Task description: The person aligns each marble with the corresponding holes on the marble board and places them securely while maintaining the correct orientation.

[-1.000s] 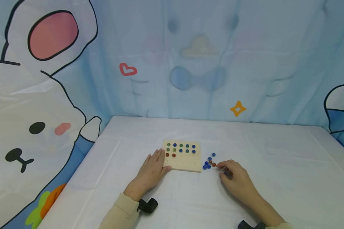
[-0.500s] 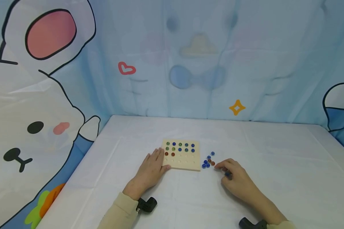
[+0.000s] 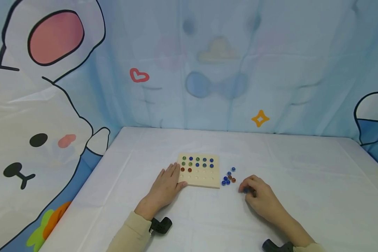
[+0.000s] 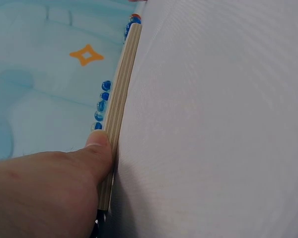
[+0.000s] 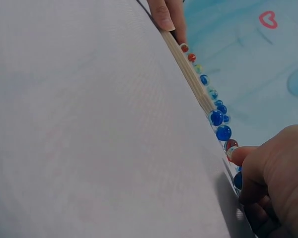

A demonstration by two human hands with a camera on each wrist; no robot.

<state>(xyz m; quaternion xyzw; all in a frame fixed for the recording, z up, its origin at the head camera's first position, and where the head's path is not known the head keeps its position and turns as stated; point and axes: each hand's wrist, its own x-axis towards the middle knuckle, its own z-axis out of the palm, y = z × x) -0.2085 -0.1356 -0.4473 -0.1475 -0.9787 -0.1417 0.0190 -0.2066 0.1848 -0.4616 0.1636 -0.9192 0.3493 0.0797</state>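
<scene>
A pale wooden board (image 3: pixel 204 176) with rows of hollows lies on the table, bearing marbles: green and blue ones in the back two rows and two reddish ones (image 3: pixel 189 170) in the third. My left hand (image 3: pixel 163 189) rests against the board's left side, fingers straight, its thumb (image 4: pixel 97 141) on the front corner. Right of the board, my right hand (image 3: pixel 261 196) has curled fingers and holds a blue marble (image 3: pixel 246 190) near the fingertips. Just left of that hand sits a loose group of blue marbles (image 3: pixel 228 182) and brownish-orange marbles (image 3: pixel 233 180).
A white cloth covers the table (image 3: pixel 302 168). Behind it hangs a light blue printed curtain (image 3: pixel 163 42) with a white cartoon animal at the left. Black wrist devices (image 3: pixel 161 225) are worn on both forearms.
My right index finger has drawn back from beside the orange marble and curled in. The blue marble has shifted from deeper in that hand toward its fingertips. My left hand stays put.
</scene>
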